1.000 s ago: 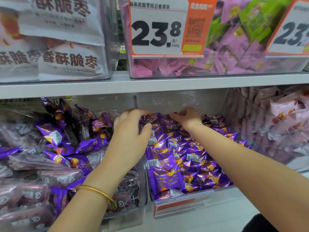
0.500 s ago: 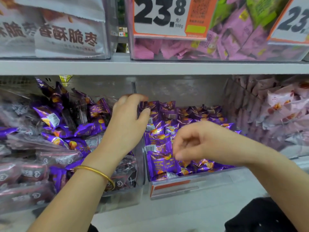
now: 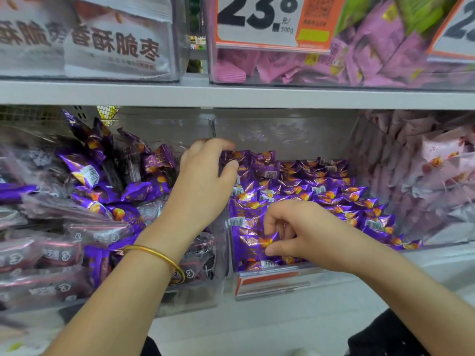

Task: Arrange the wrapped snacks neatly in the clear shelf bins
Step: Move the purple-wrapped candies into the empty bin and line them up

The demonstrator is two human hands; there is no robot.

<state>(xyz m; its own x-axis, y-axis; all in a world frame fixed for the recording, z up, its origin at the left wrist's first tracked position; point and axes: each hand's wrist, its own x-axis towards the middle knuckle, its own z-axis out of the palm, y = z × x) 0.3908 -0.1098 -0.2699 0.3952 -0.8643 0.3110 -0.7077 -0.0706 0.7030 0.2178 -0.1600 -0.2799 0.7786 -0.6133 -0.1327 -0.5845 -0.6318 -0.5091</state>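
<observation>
The middle clear bin is holding purple wrapped snacks. The left hand is gripping some at its back-left corner, while the right hand is pinching one front snack. The left bin is sitting jumbled with purple and dark packs under a white shelf, and the price tag up top is getting cut off.

Open room above the purple wrapped snacks at the far end of the middle clear bin, capped by the white shelf board. Blocked left by the left hand, near by the right hand, right by piled pink packets.
</observation>
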